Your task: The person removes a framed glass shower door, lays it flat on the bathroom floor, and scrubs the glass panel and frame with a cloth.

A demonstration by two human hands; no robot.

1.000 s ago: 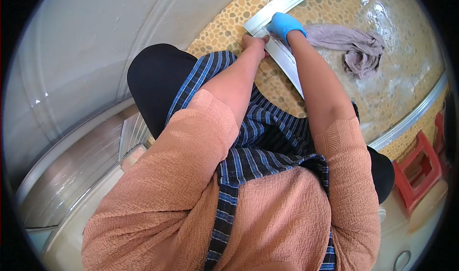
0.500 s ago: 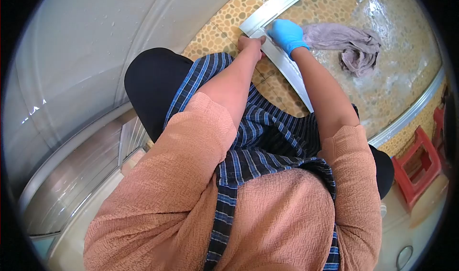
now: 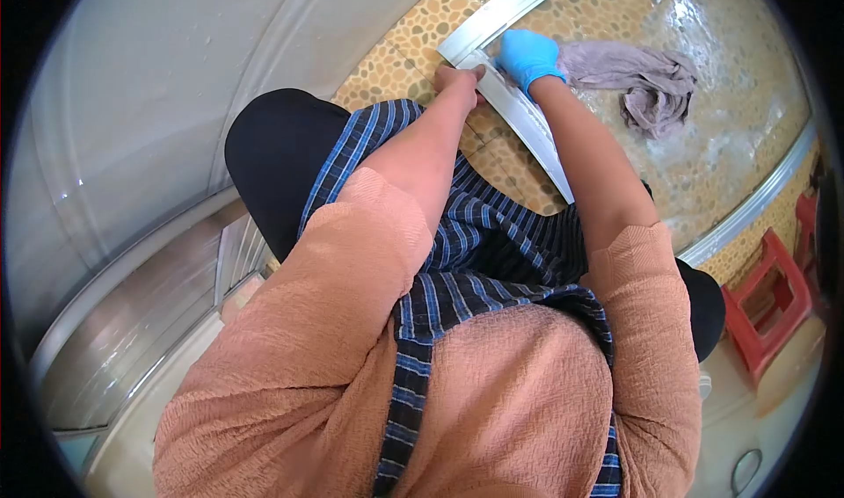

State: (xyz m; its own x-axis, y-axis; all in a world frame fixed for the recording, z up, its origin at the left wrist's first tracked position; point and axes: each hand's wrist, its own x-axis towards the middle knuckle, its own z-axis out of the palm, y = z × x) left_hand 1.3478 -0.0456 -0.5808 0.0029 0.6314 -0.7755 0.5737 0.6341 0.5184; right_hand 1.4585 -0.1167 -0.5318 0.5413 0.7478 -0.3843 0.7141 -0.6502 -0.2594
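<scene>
A silvery metal strip (image 3: 533,132), shaped like a door rail, slants from the floor corner toward my knees. My left hand (image 3: 459,83) is bare and closed around its near edge, thumb on top. On the strip's other side, my right hand (image 3: 529,58) wears a blue rubber glove and is curled closed against the strip's far end. Whatever its fingers hold is hidden under the glove. Just right of the glove, a wet greyish-purple cloth (image 3: 658,80) lies bunched on the floor; whether it touches the glove I cannot tell.
Pebble-patterned floor (image 3: 422,36) spreads ahead, wet with whitish suds at right. A curved metal rail (image 3: 519,6) bounds the top, another (image 3: 747,199) the right. A red plastic stool (image 3: 765,309) stands at right. A pale curved panel (image 3: 158,85) rises at left.
My gloved right hand has shifted slightly up along the strip. My left hand keeps its hold, and the cloth lies as before.
</scene>
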